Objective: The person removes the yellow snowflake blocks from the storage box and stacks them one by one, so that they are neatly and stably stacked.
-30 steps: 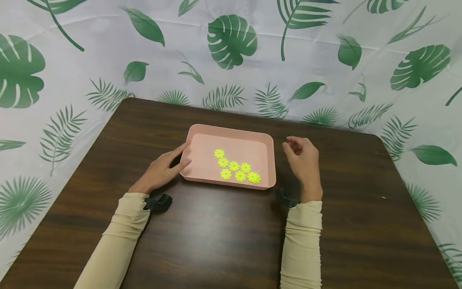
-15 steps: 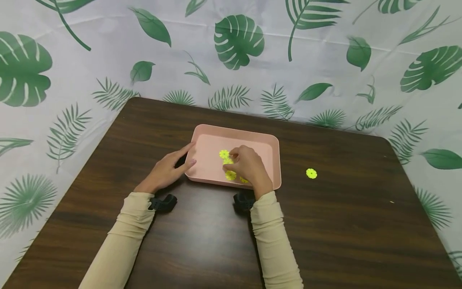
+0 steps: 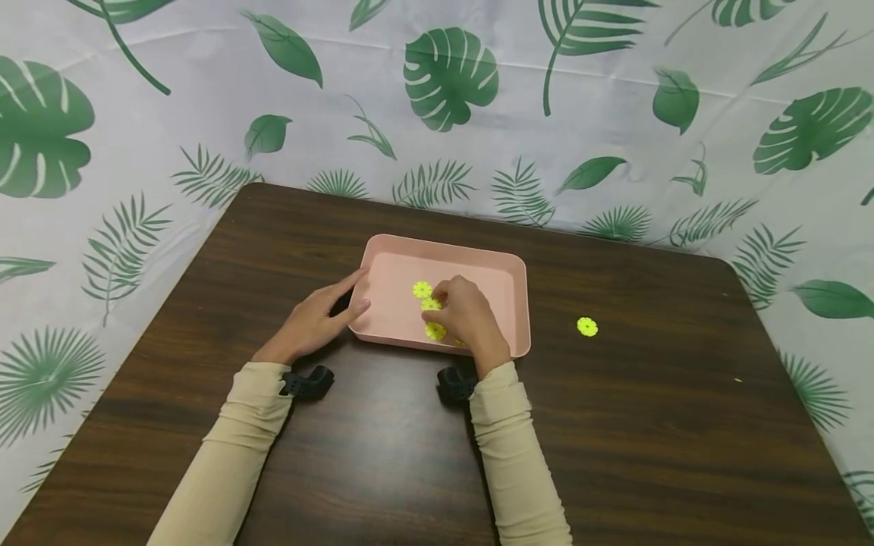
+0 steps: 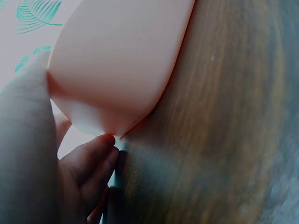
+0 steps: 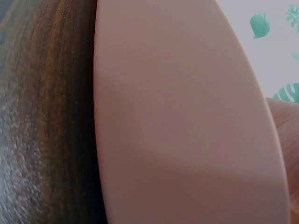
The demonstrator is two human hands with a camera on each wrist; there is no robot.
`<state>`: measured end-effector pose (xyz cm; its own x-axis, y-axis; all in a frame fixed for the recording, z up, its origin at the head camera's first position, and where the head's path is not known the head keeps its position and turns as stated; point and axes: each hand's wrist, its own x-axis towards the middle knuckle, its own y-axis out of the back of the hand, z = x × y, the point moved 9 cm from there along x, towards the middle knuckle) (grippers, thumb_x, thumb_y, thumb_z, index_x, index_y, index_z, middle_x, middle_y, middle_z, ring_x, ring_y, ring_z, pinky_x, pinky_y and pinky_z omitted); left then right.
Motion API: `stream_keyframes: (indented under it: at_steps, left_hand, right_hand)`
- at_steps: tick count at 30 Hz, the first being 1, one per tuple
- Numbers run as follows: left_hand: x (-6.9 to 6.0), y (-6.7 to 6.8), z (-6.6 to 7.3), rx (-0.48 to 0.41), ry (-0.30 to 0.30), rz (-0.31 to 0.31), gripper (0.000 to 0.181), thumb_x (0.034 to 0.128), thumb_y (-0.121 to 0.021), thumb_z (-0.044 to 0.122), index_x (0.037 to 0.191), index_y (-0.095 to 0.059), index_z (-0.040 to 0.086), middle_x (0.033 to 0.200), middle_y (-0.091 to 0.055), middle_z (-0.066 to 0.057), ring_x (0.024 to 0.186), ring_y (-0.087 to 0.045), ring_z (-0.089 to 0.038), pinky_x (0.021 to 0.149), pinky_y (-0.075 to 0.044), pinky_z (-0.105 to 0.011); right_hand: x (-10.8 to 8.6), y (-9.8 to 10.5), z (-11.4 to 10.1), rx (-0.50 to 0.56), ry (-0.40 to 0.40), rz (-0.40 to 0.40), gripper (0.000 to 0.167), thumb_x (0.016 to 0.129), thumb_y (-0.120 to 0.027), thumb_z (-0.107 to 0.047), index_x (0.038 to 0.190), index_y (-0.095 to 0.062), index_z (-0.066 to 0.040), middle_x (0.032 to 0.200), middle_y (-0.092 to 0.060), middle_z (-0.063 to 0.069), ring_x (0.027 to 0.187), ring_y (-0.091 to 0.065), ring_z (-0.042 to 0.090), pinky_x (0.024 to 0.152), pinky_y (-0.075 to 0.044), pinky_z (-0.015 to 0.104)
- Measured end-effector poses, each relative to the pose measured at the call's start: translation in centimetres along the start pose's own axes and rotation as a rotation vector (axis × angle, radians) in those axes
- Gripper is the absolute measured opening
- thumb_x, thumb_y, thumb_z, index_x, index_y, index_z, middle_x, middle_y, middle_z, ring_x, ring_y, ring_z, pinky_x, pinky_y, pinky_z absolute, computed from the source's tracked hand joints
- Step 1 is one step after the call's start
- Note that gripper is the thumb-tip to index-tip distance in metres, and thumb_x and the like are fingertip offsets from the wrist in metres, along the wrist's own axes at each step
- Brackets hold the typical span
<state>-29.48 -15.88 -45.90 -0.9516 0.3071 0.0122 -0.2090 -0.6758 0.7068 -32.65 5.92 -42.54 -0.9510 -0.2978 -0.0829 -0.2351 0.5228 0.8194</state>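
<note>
A shallow pink tray [image 3: 403,262] rests on the dark wooden table, holding several bright yellow notched interlocking discs, one of them a disc [image 3: 422,290] near the middle. My left hand [image 3: 310,322] grips the tray's left end, thumb over the rim; in the left wrist view its fingers [image 4: 91,161] lie against the outer wall. Inside the tray, my right hand [image 3: 471,315] has thumb and forefinger at opposite edges of another disc [image 3: 432,304]. That hand covers the discs to the right. The tray's wall [image 5: 177,112] hides its fingertips in the right wrist view.
One yellow disc [image 3: 587,327] lies on the table [image 3: 649,425] right of the tray. A tiny pale speck [image 3: 738,380] sits farther right. Behind the table hangs a white leaf-print cloth [image 3: 307,114]. Both wrists wear black bands.
My right hand has moved left from beside the tray to the discs inside it. A disc now shows on the table where that hand was. The left hand has kept its grip.
</note>
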Motion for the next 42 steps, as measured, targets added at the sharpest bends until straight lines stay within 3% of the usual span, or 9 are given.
stream_keyframes:
  at_steps: [6,13,20,22,26,29,35,39,42]
  left_hand:
    - [0.1,-0.1,0.0,0.005,0.015,-0.004,0.071,0.1048,-0.049,0.059,0.166,-0.021,0.036,0.167,-0.031,-0.008,0.151,-0.033,-0.038,0.117,-0.028,-0.067]
    - [0.0,-0.1,0.0,0.006,0.029,-0.011,0.072,0.1047,-0.049,0.059,0.167,-0.020,0.036,0.168,-0.030,-0.008,0.152,-0.031,-0.039,0.116,-0.026,-0.069]
    - [0.1,-0.2,0.2,0.007,0.017,-0.013,0.072,0.1048,-0.048,0.059,0.167,-0.020,0.036,0.168,-0.030,-0.008,0.152,-0.032,-0.039,0.116,-0.026,-0.069]
    - [0.1,-0.3,0.1,0.007,0.013,-0.012,0.072,0.1049,-0.048,0.059,0.167,-0.020,0.036,0.168,-0.030,-0.009,0.152,-0.032,-0.039,0.116,-0.026,-0.069]
    - [0.0,-0.3,0.0,0.007,0.014,-0.013,0.071,0.1054,-0.048,0.058,0.167,-0.019,0.036,0.168,-0.029,-0.009,0.152,-0.031,-0.039,0.116,-0.026,-0.069]
    - [-0.1,-0.4,-0.2,0.005,0.020,-0.014,0.071,0.1056,-0.048,0.059,0.167,-0.018,0.037,0.168,-0.028,-0.008,0.152,-0.030,-0.039,0.116,-0.026,-0.069]
    - [0.0,-0.6,-0.2,-0.003,0.020,-0.020,0.071,0.1057,-0.047,0.059,0.166,-0.017,0.038,0.169,-0.027,-0.008,0.153,-0.029,-0.039,0.116,-0.025,-0.070]
    - [0.0,-0.5,-0.2,-0.004,0.016,-0.021,0.071,0.1057,-0.047,0.059,0.166,-0.017,0.038,0.169,-0.027,-0.007,0.153,-0.029,-0.040,0.116,-0.025,-0.070]
    - [0.0,-0.4,-0.3,-0.003,0.016,-0.022,0.071,0.1058,-0.047,0.059,0.166,-0.017,0.038,0.169,-0.027,-0.007,0.153,-0.029,-0.040,0.116,-0.025,-0.070]
  right_hand:
    - [0.1,-0.1,-0.3,0.009,0.036,-0.007,0.032,0.087,-0.086,-0.017,0.112,-0.072,-0.003,0.100,-0.069,0.011,0.090,-0.063,0.025,0.084,-0.055,0.040]
    - [0.1,-0.2,-1.0,0.034,0.115,-0.021,0.035,0.088,-0.083,-0.005,0.121,-0.074,0.003,0.100,-0.071,0.015,0.089,-0.064,0.025,0.081,-0.057,0.035]
    - [0.1,-0.3,-1.1,-0.002,0.151,-0.036,0.014,0.088,-0.083,-0.006,0.099,-0.077,0.001,0.083,-0.064,0.010,0.076,-0.057,0.021,0.069,-0.049,0.029]
    - [0.1,-0.2,-1.0,0.007,0.152,-0.035,0.015,0.089,-0.082,-0.008,0.100,-0.077,0.001,0.083,-0.063,0.009,0.077,-0.057,0.021,0.069,-0.048,0.029]
    - [-0.5,1.4,-0.7,0.007,0.183,0.043,0.023,0.092,-0.081,-0.013,0.109,-0.076,0.001,0.091,-0.065,0.011,0.080,-0.059,0.022,0.072,-0.053,0.032]
    - [-1.5,4.1,-0.1,0.015,0.216,0.176,0.028,0.091,-0.082,-0.014,0.114,-0.075,0.001,0.101,-0.068,0.014,0.084,-0.062,0.026,0.075,-0.056,0.037]
    - [-4.7,10.6,4.4,0.053,0.180,0.433,0.035,0.089,-0.083,-0.010,0.120,-0.074,0.004,0.103,-0.065,0.019,0.088,-0.062,0.033,0.079,-0.056,0.046]
    - [-7.3,13.8,10.0,0.079,0.034,0.547,0.035,0.091,-0.081,-0.013,0.118,-0.073,0.007,0.103,-0.065,0.022,0.091,-0.064,0.036,0.083,-0.054,0.048]
    - [-9.4,14.8,14.9,0.101,-0.120,0.585,0.037,0.094,-0.079,-0.019,0.120,-0.072,0.007,0.107,-0.066,0.023,0.094,-0.064,0.034,0.082,-0.052,0.041]
